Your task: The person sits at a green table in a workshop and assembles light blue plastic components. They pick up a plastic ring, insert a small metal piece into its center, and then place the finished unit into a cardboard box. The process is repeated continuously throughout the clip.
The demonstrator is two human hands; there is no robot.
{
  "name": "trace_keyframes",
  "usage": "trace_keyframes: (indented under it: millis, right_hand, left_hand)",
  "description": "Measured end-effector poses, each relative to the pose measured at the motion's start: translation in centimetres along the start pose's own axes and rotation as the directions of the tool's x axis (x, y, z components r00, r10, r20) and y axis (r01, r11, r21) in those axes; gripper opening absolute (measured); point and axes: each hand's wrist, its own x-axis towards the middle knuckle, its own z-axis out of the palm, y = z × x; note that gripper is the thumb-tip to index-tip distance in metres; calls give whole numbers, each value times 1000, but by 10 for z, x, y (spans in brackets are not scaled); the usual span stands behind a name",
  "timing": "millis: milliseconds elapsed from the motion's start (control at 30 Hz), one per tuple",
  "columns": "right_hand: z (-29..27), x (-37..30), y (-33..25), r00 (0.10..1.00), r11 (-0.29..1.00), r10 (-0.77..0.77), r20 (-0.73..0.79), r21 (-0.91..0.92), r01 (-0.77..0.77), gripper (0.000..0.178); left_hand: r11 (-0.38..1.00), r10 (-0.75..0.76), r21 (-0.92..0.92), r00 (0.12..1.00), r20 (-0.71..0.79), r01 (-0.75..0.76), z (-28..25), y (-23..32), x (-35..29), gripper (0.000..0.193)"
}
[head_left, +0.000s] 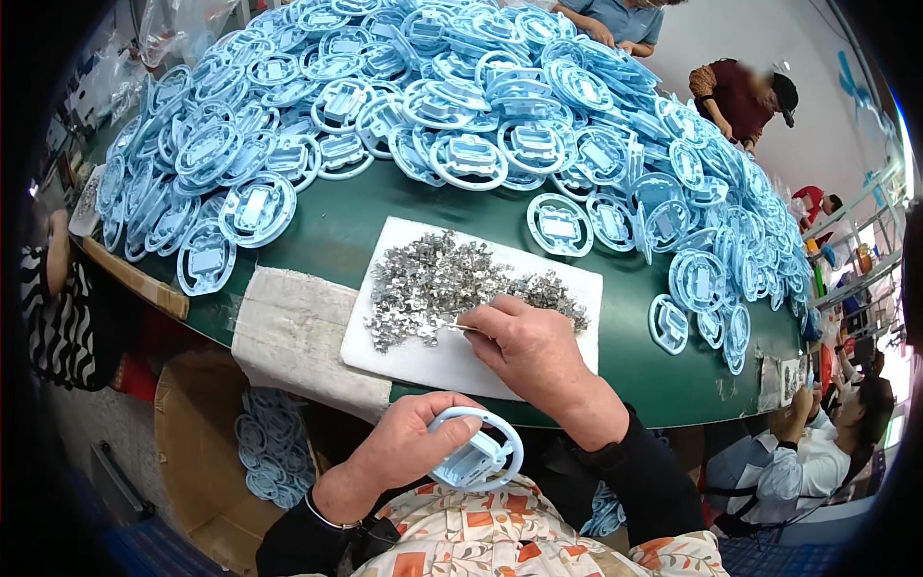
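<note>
My left hand (420, 438) grips a light blue plastic ring part (486, 454), shaped like a toy steering wheel with a box-like centre. It is tilted in front of my apron, its left rim under my thumb. My right hand (534, 348) is over the near side of a white foam board (437, 365), thumb and forefinger pinched together. A thin, pale, small thing (462, 328) pokes out from that pinch; its kind is too small to tell. Beside those fingertips lies a loose heap of small silvery metal clips (433, 284), spread across the board.
A large pile of the same blue parts (471, 159) covers the far side of the green table (336, 216). Left of the board lies a grey-white cloth (293, 322). Below the table's edge stands a cardboard box (192, 452) with more blue parts. Several other people work around the table.
</note>
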Motion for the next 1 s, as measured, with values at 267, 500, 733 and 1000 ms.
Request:
trace_keyframes:
  millis: [267,500,733,1000]
  right_hand:
    - [-1,7,-2,974,993,-31,223,-106,56,15]
    - [-19,-3,2,990,997,19,139,66,-28,17]
    - [-6,-1,3,982,992,-51,183,-106,71,13]
    - [-31,-25,-3,996,977,28,-87,211,-9,11]
  left_hand:
    - [1000,-14,24,1000,13,14,-4,0,-1,25]
    - [998,-4,69,999,53,0,-5,2,-1,27]
    - [997,18,75,1000,3,-19,3,7,-1,29]
    - [930,263,314,941,-213,-188,15,26,15,28]
